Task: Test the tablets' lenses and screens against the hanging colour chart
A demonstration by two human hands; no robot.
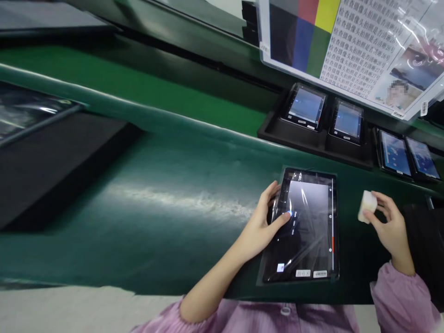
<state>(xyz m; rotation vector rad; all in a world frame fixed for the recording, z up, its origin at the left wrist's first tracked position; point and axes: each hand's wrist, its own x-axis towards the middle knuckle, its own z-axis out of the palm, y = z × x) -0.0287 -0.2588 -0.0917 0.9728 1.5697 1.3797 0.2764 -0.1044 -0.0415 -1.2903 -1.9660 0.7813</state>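
A black tablet (308, 226) in clear film lies on the green table in front of me, its screen lit with a grey camera picture and a few icons. My left hand (265, 222) grips its left edge, the fingers at the side and partly hidden, the thumb on the glass at a round blue-lit spot. To the right of the tablet, and apart from it, my right hand (388, 222) pinches a small off-white block (367, 206), perhaps a sponge, between thumb and fingers.
Behind the tablet, a black foam tray (312, 147) holds two lit tablets; two more tablets (395, 152) stand right of it. A printed test chart (305, 37) leans above them. At left lies a thick black foam slab (62, 162). A green strip (156, 88) runs behind the table's raised edge.
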